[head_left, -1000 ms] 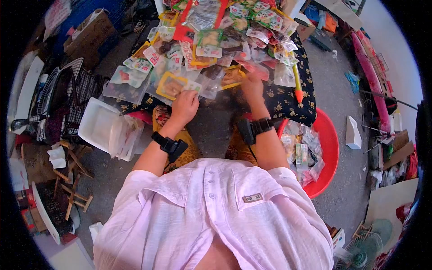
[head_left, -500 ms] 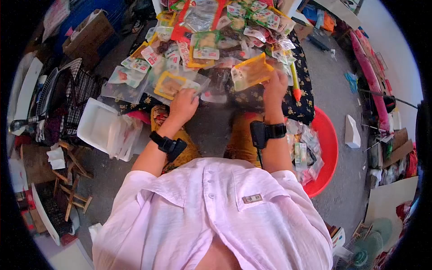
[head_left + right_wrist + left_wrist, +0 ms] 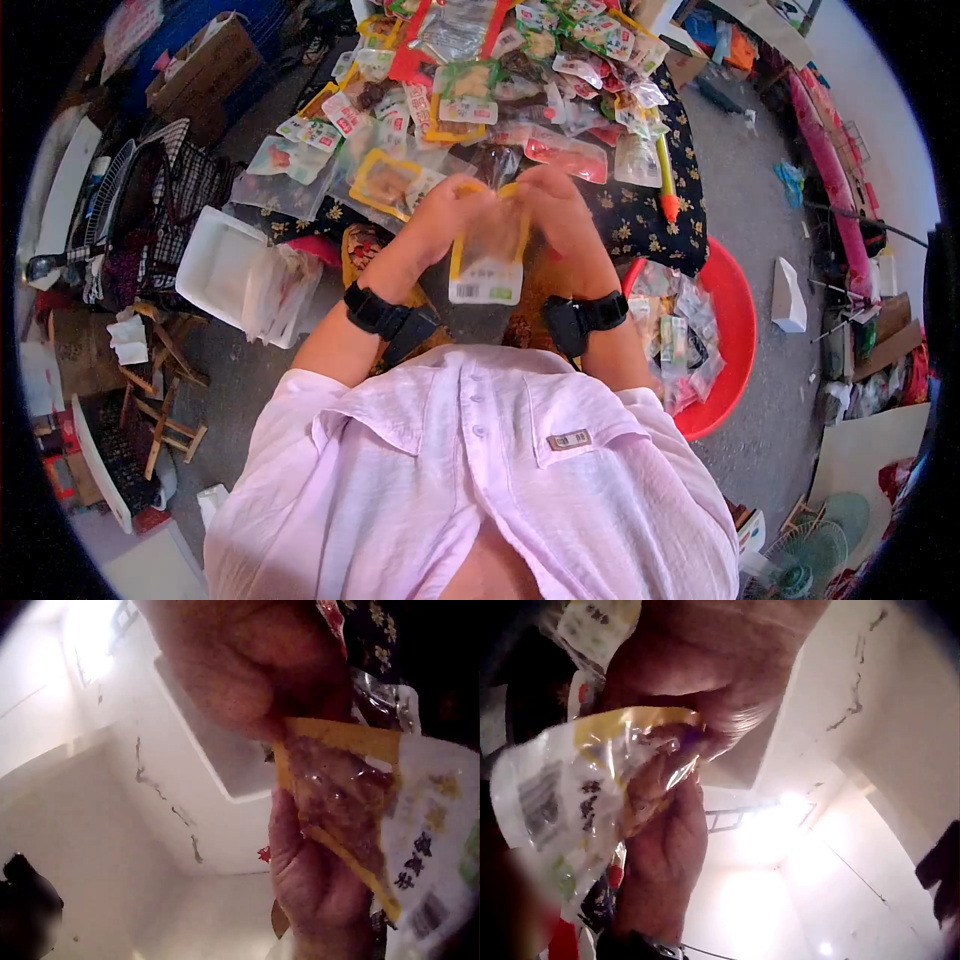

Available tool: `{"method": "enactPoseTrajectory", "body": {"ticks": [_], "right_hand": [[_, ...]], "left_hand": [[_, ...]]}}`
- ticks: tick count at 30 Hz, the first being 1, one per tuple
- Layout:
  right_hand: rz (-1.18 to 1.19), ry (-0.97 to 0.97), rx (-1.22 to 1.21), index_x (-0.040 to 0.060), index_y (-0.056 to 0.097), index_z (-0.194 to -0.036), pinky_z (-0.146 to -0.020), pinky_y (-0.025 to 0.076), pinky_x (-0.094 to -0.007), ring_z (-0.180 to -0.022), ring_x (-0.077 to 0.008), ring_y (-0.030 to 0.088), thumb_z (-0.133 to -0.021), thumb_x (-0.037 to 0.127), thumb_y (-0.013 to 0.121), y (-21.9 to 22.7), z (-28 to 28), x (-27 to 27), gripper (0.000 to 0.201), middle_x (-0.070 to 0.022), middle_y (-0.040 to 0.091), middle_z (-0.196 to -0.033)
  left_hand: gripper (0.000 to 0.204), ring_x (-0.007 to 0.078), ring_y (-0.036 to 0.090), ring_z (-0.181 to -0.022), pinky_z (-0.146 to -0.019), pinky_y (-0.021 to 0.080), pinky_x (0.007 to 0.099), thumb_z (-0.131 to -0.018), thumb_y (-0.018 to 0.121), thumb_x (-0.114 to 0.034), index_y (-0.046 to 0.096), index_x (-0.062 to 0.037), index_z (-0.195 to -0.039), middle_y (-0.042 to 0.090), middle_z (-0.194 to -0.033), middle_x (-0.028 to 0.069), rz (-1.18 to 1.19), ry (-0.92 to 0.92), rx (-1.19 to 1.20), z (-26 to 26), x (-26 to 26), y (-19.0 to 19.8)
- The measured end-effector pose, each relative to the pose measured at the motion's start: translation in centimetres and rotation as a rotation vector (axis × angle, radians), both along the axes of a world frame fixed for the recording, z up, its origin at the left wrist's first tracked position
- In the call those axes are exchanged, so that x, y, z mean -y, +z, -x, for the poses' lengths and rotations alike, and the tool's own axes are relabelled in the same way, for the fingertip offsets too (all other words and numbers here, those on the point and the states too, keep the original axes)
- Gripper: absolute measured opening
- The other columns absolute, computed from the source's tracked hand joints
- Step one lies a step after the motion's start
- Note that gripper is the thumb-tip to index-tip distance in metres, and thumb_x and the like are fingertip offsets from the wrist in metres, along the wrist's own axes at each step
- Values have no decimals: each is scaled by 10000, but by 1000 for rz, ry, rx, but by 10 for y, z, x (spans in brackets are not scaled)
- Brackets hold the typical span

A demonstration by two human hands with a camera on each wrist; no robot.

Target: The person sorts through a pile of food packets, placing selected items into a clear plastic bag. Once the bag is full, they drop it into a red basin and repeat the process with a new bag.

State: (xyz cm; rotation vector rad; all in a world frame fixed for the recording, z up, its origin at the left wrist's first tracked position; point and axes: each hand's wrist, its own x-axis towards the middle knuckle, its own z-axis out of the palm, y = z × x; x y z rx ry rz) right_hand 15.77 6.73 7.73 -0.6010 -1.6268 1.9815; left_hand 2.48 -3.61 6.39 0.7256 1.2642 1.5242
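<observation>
A clear food pouch with a yellow border and a white label point(image 3: 487, 282) hangs label end down between the two hands, in front of the table's near edge. My left hand point(image 3: 450, 218) pinches one top corner of it, and my right hand point(image 3: 560, 212) pinches the other, close beside. Brownish food point(image 3: 337, 787) shows through its window in the right wrist view. Another yellow-bordered pouch point(image 3: 385, 183) lies on the cloth just left of the left hand. Beyond the hands, a pink pouch point(image 3: 568, 157) lies at the front of the heap.
A heap of mixed food pouches point(image 3: 465, 95) covers much of the dark floral cloth point(image 3: 650, 225). A yellow pen-like stick with an orange end point(image 3: 667, 185) lies at the right. A red basin point(image 3: 735, 340) with packets stands at lower right, a white plastic tub point(image 3: 215, 275) at left.
My right hand lifted the yellow-bordered pouch off the heap, then brought it to the middle. My left hand left the other pouch on the table and took hold of this one's corner.
</observation>
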Motion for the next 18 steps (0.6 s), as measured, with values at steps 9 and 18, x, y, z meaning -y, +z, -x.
{"method": "enactPoseTrajectory", "body": {"ticks": [9, 18], "right_hand": [[331, 308, -138, 22, 467, -1047, -667, 462, -284, -802, -166, 550, -748, 207, 539, -36, -22, 26, 359, -72, 539, -959], [445, -154, -262, 45, 484, -946, -587, 463, -278, -697, -149, 548, -763, 104, 514, -60, -21, 39, 195, -43, 550, -807]], "left_hand": [[70, 76, 461, -646, -580, 387, 212, -774, 514, -112, 491, -46, -769, 501, -717, 6, -127, 429, 236, 6, 8, -39], [133, 73, 442, -695, -611, 375, 228, -787, 513, -157, 496, -27, -801, 493, -746, 3, 66, 374, 74, -4, 19, -44]]}}
